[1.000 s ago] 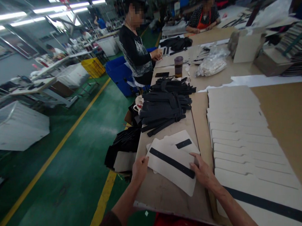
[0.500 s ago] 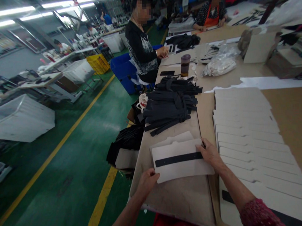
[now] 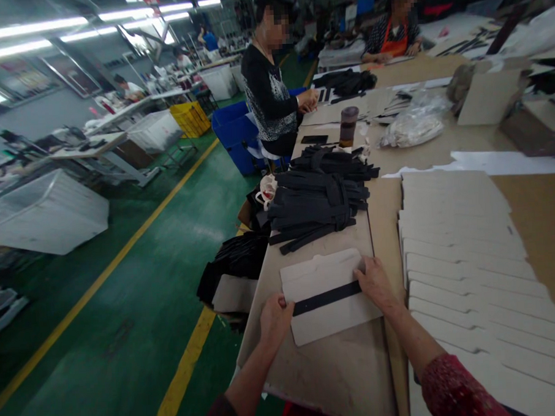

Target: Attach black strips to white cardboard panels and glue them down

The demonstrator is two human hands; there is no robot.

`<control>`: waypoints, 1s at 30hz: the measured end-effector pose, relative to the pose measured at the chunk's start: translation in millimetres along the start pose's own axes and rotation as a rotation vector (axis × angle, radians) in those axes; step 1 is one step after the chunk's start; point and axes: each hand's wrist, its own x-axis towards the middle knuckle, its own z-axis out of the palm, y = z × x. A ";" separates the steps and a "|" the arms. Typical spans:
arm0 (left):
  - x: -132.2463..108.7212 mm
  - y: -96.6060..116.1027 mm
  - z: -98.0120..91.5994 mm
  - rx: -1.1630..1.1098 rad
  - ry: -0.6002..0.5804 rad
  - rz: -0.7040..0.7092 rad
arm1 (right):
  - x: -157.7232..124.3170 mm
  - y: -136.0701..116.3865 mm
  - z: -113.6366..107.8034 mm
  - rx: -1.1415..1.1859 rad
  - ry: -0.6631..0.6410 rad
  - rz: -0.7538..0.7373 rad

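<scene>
A white card piece (image 3: 330, 296) with a black strip (image 3: 326, 298) across it lies on the table (image 3: 340, 371) in front of me. My left hand (image 3: 273, 317) rests at the card's left edge, by the end of the strip, fingers curled. My right hand (image 3: 376, 282) lies flat on the card's right side with fingers out, at the strip's other end. The card seems to sit on one or more like pieces.
A pile of black strips (image 3: 320, 197) lies just beyond the card. Overlapping white card pieces (image 3: 463, 249) cover the table to the right. A cup (image 3: 348, 126) and plastic bag (image 3: 411, 130) stand farther back. A person in black (image 3: 267, 92) works at the table's left side.
The card with the strip has been turned from a slant to nearly square and slid nearer to me. Both hands have moved onto its two ends.
</scene>
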 end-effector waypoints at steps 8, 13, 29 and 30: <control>17.4 -18.8 2.8 -0.034 0.035 0.077 | -35.4 -1.8 9.6 -0.066 0.069 0.026; 23.3 -32.9 1.1 -0.042 0.037 0.122 | -65.7 -3.7 16.7 -0.045 0.115 0.059; 16.0 -25.4 -1.4 -0.014 0.118 0.134 | -80.1 -5.2 27.5 0.257 0.190 0.055; 15.9 -25.2 -2.2 -0.010 0.121 0.135 | -77.2 -6.2 28.8 0.271 0.189 0.052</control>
